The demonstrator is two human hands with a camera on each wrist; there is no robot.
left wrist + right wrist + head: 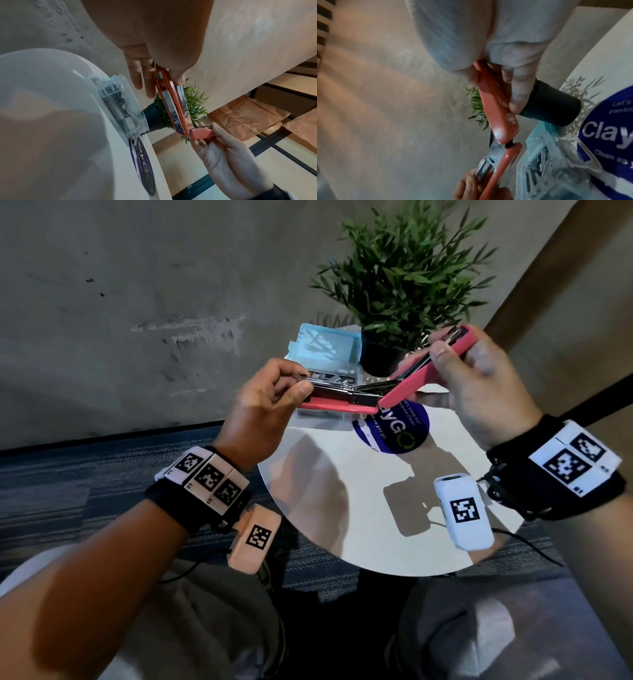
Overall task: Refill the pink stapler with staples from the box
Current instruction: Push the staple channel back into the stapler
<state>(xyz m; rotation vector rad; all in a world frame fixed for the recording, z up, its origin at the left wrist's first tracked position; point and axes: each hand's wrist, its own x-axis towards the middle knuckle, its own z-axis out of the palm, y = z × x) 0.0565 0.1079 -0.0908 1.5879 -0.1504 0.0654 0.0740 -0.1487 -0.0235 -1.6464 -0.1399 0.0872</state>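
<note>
The pink stapler is held in the air above the far side of the table, swung wide open at its hinge. My left hand pinches its base and the bare metal magazine between thumb and fingers. My right hand grips the raised pink cover, thumb on its edge. Behind and below the stapler stands the clear staple box with its blue lid tipped back. Loose staple strips lie inside the box. I cannot tell whether any staples sit in the magazine.
A small round white table carries a blue round sticker. A leafy plant in a black pot stands right of the box, close behind the raised cover. Grey wall behind, carpet and my knees below.
</note>
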